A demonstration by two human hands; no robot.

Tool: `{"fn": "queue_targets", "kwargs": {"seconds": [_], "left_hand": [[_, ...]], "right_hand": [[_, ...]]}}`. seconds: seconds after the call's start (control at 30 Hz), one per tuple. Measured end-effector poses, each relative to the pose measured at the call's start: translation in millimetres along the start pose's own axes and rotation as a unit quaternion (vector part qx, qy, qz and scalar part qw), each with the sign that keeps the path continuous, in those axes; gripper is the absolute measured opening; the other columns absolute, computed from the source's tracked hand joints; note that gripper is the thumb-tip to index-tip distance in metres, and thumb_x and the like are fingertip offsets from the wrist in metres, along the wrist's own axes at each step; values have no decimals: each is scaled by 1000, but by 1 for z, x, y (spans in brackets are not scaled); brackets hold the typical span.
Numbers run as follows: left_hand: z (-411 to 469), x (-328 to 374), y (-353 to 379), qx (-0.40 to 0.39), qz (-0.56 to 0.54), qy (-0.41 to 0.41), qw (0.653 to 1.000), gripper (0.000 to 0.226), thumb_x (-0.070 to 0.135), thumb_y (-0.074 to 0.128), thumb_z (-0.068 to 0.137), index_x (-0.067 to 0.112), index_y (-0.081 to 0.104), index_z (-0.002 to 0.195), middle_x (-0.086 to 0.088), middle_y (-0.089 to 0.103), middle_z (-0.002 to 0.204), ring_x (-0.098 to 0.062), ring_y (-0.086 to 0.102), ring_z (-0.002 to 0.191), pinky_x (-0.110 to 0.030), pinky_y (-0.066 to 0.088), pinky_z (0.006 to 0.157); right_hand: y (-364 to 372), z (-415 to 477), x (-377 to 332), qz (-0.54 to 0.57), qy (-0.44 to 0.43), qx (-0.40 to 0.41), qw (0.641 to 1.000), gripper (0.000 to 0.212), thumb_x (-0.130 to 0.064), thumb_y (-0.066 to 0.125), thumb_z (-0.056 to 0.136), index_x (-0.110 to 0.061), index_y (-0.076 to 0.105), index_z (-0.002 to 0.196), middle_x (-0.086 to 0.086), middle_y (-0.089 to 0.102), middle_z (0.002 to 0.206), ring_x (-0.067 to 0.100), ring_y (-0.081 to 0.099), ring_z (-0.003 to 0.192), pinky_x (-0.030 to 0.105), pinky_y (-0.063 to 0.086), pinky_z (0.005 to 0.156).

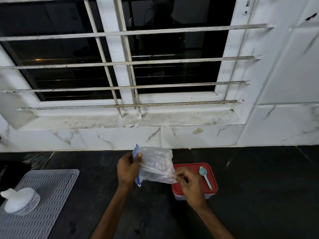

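Zip bag (156, 163) aloft over black counter (259, 187), slack between 2 pinches.
Left hand (127, 169) clamped with thumb and fingers on blue zip strip (138, 181) end; right hand (189, 183) nipping far bottom corner with fingertips, remaining fingers curled. Clear film crumpled, apparently empty, hanging just left of red-lidded container (213, 178), corner overlapping lid edge. Likely trouble: thin corner sliding out of right-hand nip under any hard pull, bag then swinging from zip end; film stretching or tearing near seal if tugged crosswise; loose corner or right wrist brushing teal measuring spoon (205, 176) lying unsecured on lid, knocking it onto counter. Could not confirm zip open or sealed. Grey ridged mat (51, 195) with white jar (20, 200) well to left, clear of any swing.
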State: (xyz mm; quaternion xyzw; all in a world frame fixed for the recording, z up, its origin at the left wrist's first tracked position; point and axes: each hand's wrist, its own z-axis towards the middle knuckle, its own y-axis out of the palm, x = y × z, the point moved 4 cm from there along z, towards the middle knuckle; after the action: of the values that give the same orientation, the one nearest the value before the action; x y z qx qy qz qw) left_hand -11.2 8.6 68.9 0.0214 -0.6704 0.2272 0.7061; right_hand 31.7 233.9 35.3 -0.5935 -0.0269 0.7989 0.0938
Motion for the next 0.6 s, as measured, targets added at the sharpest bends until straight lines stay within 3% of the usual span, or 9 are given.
{"fn": "queue_targets", "kwargs": {"seconds": [0.07, 0.13, 0.27, 0.4, 0.47, 0.53, 0.6], "left_hand": [[6, -6, -8, 22, -56, -22, 998, 28, 28, 62, 95, 7, 67, 76, -5, 69, 69, -17, 66, 65, -27, 53, 56], [11, -10, -11, 61, -98, -56, 992, 34, 26, 55, 99, 4, 65, 75, -3, 66, 66, -14, 61, 61, -33, 51, 58], [14, -10, -20, 117, -179, -87, 973, 44, 20, 40, 105, 9, 52, 65, 9, 51, 46, -6, 45, 47, -26, 40, 52], [2, 4, -15, 1, -188, -85, 979, 43, 34, 41, 104, 3, 65, 88, -9, 68, 75, -16, 65, 66, -31, 55, 61], [-4, 2, -5, -58, -173, -85, 980, 31, 33, 57, 97, 3, 63, 99, -8, 69, 85, -19, 67, 74, -29, 58, 65], [-6, -4, -2, -55, -137, -67, 987, 22, 20, 70, 88, 4, 61, 101, -5, 69, 87, -20, 67, 77, -27, 57, 65], [-4, -8, -7, -14, -144, -53, 988, 7, 7, 68, 88, 2, 64, 91, -3, 65, 73, -17, 62, 67, -25, 53, 58]], "right_hand": [[-2, -2, 2, -8, 3, -2, 1000, 16, 4, 68, 84, -9, 65, 76, -5, 67, 74, 13, 64, 72, 23, 51, 69], [-2, -4, 4, -16, 6, 1, 1000, 17, 1, 70, 83, -13, 66, 75, -6, 67, 73, 14, 64, 71, 28, 52, 67], [-8, -8, 20, -12, 53, 19, 998, 21, -4, 72, 83, -21, 64, 75, -1, 68, 74, 24, 65, 74, 40, 53, 69], [-8, -9, 20, -16, 76, 22, 997, 18, -6, 71, 84, -21, 66, 77, -2, 71, 78, 19, 68, 77, 36, 55, 72], [-3, -7, 14, -6, 75, 45, 996, 15, -5, 72, 83, -17, 67, 77, -3, 71, 78, 14, 68, 77, 27, 55, 72], [0, -4, 10, 17, 87, 76, 993, 13, -4, 73, 82, -15, 67, 78, -3, 72, 80, 11, 69, 78, 20, 54, 72], [1, -2, 11, 52, 108, 99, 988, 12, -1, 75, 79, -10, 67, 79, 0, 73, 81, 11, 70, 78, 18, 53, 73]]}}
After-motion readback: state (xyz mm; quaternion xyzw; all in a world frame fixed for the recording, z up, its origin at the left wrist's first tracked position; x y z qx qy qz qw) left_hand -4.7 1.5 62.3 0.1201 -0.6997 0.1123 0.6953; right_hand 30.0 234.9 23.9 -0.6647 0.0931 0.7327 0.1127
